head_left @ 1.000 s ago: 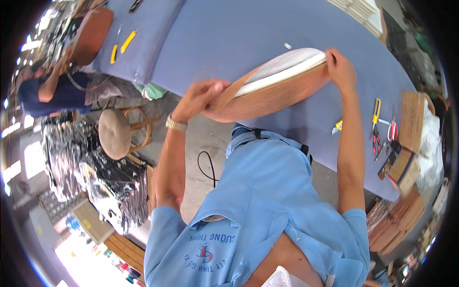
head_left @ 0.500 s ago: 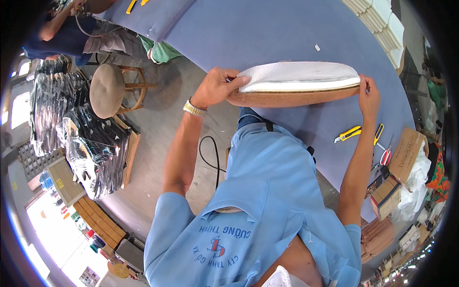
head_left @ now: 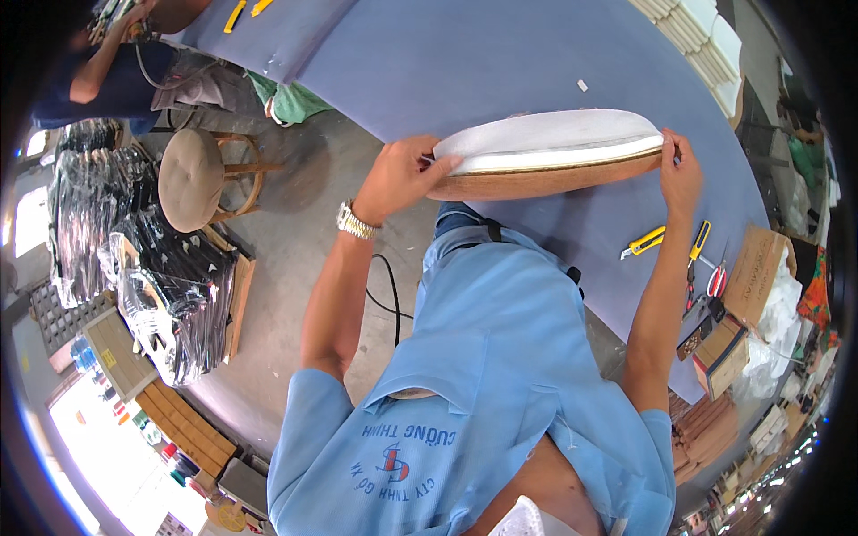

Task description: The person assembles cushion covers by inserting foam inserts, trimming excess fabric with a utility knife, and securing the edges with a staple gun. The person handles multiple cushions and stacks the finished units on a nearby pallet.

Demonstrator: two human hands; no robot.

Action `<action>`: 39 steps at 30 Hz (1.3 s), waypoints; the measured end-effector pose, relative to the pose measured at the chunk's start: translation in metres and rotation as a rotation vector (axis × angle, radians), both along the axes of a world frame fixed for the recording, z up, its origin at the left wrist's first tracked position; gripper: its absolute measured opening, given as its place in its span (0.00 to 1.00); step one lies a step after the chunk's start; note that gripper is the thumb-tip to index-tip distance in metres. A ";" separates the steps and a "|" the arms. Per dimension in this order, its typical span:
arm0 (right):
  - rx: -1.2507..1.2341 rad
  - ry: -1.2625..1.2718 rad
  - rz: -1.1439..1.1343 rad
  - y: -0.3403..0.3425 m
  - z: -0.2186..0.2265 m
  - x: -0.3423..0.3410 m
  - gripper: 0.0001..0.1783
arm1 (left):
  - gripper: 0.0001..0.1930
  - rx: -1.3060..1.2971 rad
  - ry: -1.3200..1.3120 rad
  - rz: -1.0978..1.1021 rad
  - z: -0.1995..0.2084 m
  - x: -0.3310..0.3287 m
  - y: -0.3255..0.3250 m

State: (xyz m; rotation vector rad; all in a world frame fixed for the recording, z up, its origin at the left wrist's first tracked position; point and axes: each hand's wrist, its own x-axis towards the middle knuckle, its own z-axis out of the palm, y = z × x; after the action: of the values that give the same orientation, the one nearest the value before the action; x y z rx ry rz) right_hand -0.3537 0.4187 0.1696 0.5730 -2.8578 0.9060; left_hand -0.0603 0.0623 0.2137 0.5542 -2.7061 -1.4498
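- The left hand (head_left: 402, 171) has its fingers curled over the left end of one seat cushion (head_left: 545, 154), thumb on the white foam top.
- The right hand (head_left: 679, 171) clamps the cushion's right end, fingers (head_left: 672, 147) wrapped on the edge.
- The cushion stands on its side on the blue-covered desk (head_left: 500, 62), white padding up, brown board edge below, held between both hands near the desk's front edge.
- One wristwatch (head_left: 354, 221) sits on the left wrist, just below the cushion's left end.
- Right of the cushion lie two yellow utility knives (head_left: 645, 241), one pair of red-handled scissors (head_left: 717, 279) and one cardboard box (head_left: 752, 268); smaller tools there are too small to make out.
- Two more yellow objects (head_left: 234, 14) lie far left of the cushion, cut off by the picture's top.
- One round padded stool (head_left: 192, 177) stands on the floor left of the cushion.
- Another person (head_left: 116, 76) is at the upper left, mostly cropped.
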 end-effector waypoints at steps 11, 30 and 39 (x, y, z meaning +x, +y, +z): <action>-0.121 -0.034 -0.016 0.013 -0.002 0.015 0.15 | 0.19 -0.140 -0.018 0.075 0.001 -0.014 0.026; -0.177 -0.049 -0.060 0.011 0.000 0.026 0.14 | 0.19 -0.124 0.019 -0.144 0.009 -0.009 0.009; -0.431 -0.084 -0.029 0.027 -0.016 0.021 0.17 | 0.22 0.002 -0.197 -0.213 -0.004 -0.012 -0.013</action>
State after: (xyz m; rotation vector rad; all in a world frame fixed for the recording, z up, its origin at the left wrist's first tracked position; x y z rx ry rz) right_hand -0.3324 0.4462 0.1535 0.4493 -2.6024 1.5130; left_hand -0.0724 0.0493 0.2097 0.4426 -2.9985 -1.5181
